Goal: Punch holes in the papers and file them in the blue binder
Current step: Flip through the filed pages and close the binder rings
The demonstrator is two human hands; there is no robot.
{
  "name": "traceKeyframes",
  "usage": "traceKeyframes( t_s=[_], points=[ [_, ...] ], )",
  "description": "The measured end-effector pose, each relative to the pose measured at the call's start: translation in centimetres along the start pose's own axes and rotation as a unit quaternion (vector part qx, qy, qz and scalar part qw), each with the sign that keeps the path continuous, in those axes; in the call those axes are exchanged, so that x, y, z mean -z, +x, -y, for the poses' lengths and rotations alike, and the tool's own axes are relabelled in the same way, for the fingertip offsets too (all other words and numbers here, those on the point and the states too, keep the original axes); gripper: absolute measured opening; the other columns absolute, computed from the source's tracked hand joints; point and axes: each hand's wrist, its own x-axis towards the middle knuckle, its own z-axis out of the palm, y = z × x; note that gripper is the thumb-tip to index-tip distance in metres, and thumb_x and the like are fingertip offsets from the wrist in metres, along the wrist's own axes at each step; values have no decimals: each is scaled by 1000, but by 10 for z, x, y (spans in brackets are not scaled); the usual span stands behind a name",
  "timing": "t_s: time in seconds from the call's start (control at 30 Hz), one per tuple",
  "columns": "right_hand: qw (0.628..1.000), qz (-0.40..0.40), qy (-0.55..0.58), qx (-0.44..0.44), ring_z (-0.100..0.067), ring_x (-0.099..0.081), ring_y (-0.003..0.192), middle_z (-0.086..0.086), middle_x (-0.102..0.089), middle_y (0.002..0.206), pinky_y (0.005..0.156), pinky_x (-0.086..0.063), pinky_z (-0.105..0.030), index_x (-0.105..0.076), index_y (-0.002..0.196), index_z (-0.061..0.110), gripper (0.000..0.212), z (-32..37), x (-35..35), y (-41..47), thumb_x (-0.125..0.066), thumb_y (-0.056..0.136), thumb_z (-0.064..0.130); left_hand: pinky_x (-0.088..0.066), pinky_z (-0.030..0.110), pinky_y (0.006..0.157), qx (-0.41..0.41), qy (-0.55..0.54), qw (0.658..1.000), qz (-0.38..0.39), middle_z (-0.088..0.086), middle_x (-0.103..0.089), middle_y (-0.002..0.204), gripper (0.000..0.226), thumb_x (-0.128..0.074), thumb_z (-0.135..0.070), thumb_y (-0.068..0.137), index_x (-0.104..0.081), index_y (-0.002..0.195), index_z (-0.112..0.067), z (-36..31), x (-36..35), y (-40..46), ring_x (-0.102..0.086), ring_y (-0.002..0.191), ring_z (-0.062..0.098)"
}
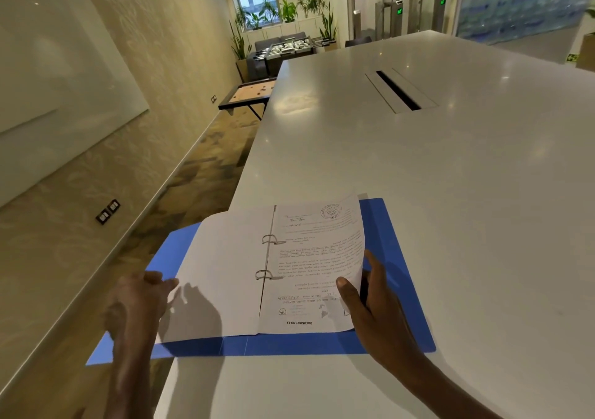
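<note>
Lying open on the near left corner of the white table [418, 167], the blue binder [391, 225] spreads its covers flat, the left cover jutting out past the table's left edge over the floor. Its two metal rings [269, 257] stand closed in the middle, one beyond the other. Left of the rings a stack of blank white sheets [219, 273] lies flat; right of the rings a printed page [315, 267] sits threaded on them, its text upside down to the camera, a round stamp near its far corner, its right edge lifted and curling upward off the blue cover.

At the binder's left side the left hand [135, 302] hovers at the outer edge of the blank sheets, blurred, its fingers loosely extended toward the paper; whether they touch it cannot be told. At the binder's right side the right hand [370, 302] pinches the printed page's right edge, thumb on top of the sheet and the other fingers behind it.

Beyond the binder, left of the table, a low game board [248, 93] on dark legs stands against the wall, with a foosball table [283, 50] and potted plants [289, 9] farther back under a window. Well beyond the binder, a cable slot [399, 90] is set into the tabletop. Nothing lies on the binder's pages apart from the two hands.
</note>
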Motion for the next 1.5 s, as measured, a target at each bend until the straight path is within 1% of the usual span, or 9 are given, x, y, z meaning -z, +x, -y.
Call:
traceKeyframes(
  t_s=[0.1, 0.2, 0.33, 0.5, 0.63, 1.0, 1.2, 1.33, 1.5],
  points=[
    [1000, 1, -3, -6, -9, -63, 104, 7, -51, 136, 65, -52, -8, -15, 146, 27, 71, 2, 0, 0, -47, 85, 45, -47, 29, 59, -66, -101, 993, 12, 2, -70, 78, 17, -76, -34, 80, -69, 88, -22, -47, 12, -48, -63, 64, 20],
    [1000, -4, -14, -10, -9, -62, 103, 6, -52, 135, 64, -51, -7, -16, 145, 28, 72, 2, 0, 1, -47, 84, 50, -50, 27, 61, -137, -156, 977, 59, -5, -73, 76, 13, -74, -33, 81, -75, 86, -21, -82, 9, -85, -68, 70, 11],
    [999, -5, -31, -21, -10, -62, 105, 6, -54, 132, 68, -52, -8, -12, 142, 36, 74, 0, 1, 2, -43, 82, 65, -44, 5, 55, -210, -166, 953, 140, -10, -73, 72, 5, -72, -19, 83, -74, 84, -23, -121, -13, -128, -66, 69, 0],
    [997, -2, -71, -36, -15, -55, 120, 3, -44, 144, 89, -48, -21, -12, 148, 25, 86, 7, 3, 1, -48, 77, 58, -49, 10, 55, -234, -152, 921, 270, -10, -75, 83, 15, -66, -18, 87, -70, 102, -20, -145, -55, -170, -68, 69, 1],
    [995, 2, -95, -36, -15, -46, 130, 2, -44, 145, 91, -30, -11, -10, 149, 21, 79, 7, 5, 1, -57, 88, 38, -47, 13, 59, -235, -138, 919, 285, -8, -74, 73, 37, -80, -45, 70, -68, 99, -25, -151, -73, -187, -68, 67, -1],
    [995, 10, -95, -32, -13, -50, 126, 3, -48, 141, 96, -37, -18, -19, 147, 21, 80, -3, 1, 2, -66, 84, 27, -59, 24, 71, -250, -100, 914, 302, -10, -70, 70, 22, -81, -31, 73, -74, 89, -18, -148, -82, -187, -70, 67, 7],
    [996, 12, -92, -21, -7, -50, 119, 4, -47, 141, 95, -40, -18, -18, 147, 20, 91, 1, 3, 1, -72, 76, 38, -58, 27, 71, -246, -110, 915, 301, -13, -65, 68, 15, -84, -26, 70, -75, 79, -18, -147, -78, -185, -67, 71, 9],
    [997, 18, -68, -12, -6, -46, 122, 6, -43, 144, 95, -38, -16, -11, 148, 23, 122, 8, 6, -1, -64, 53, 77, -60, 37, 69, -215, -156, 913, 311, 2, -74, 72, 16, -88, -22, 64, -73, 65, -18, -146, -72, -181, -71, 70, 15],
    [998, 17, -61, -15, -1, -33, 123, 8, -20, 152, 97, -34, -20, -2, 149, 28, 129, 11, 5, -3, -71, 50, 73, -59, 36, 71, -190, -195, 915, 300, 4, -73, 72, 26, -88, -33, 62, -71, 71, -15, -147, -57, -174, -71, 70, 16]
  ],
)
